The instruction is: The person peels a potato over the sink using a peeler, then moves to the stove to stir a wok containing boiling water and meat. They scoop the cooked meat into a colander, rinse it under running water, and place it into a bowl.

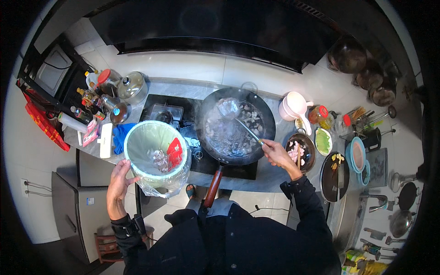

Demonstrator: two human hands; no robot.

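My left hand (121, 175) grips the rim of a pale green waste bin (130, 161), lined with a clear plastic bag. Inside the bin lie a red wrapper (175, 153) and some wet-looking scraps (161, 160). My right hand (276, 155) is closed around the handle of a metal ladle (249, 130). The ladle's bowl is over the left-middle of a large black wok (237, 158), which holds steaming, bubbling liquid and pale pieces of food. The wok stands on the hob, its wooden handle (213, 187) pointing towards me.
A bowl of pink chopped meat (294, 153), a green leaf-shaped dish (323, 141) and a dark pan with a cleaver (340, 178) stand at right. Left are a lidded pot (132, 87), bottles (91, 99) and a blue cloth (121, 137). The range hood (220, 27) overhangs the hob.
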